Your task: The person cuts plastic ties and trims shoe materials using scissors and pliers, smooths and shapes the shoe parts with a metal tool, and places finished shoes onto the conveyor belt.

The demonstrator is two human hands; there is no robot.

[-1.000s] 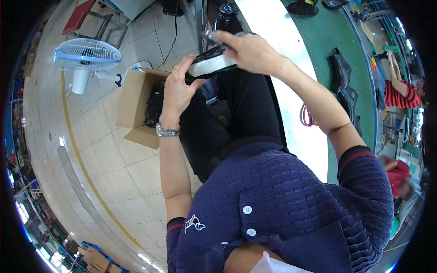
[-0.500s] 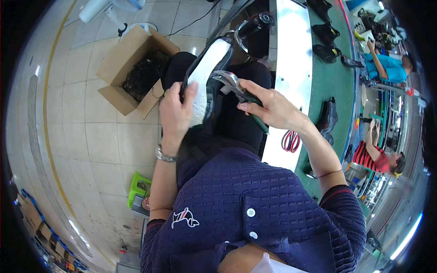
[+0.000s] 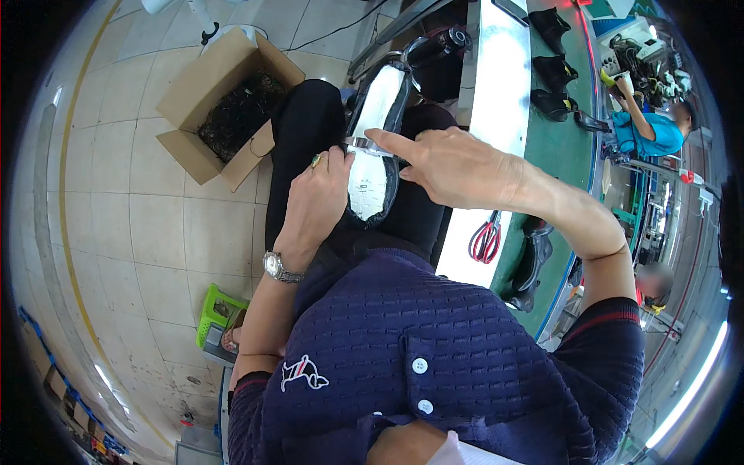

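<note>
Across my thighs lies an upturned black shoe upper with a white insole (image 3: 367,190), toe pointing away from me. Its dark edges are folded over around the white bottom. My left hand (image 3: 316,190) is closed at the shoe's left edge, fingertips pinching there beside the tool. Pincers (image 3: 361,143) with a metal head reach across the sole, their jaws at that same left edge. My right hand (image 3: 465,169) is wrapped around the pincers, index finger stretched along toward the head. The handles are hidden under the palm.
An open cardboard box (image 3: 198,93) holding dark scraps stands on the floor at left. At right are a white ledge (image 3: 496,108) with red-handled scissors (image 3: 486,240) and a green belt (image 3: 513,267) carrying black shoes. A co-worker in blue (image 3: 655,139) stands beyond. A green basket (image 3: 211,310) sits lower left.
The pincers have moved from the shoe's right side across to its left edge. My left hand has shifted from gripping over the sole to pinching the edge. The shoe stands straighter.
</note>
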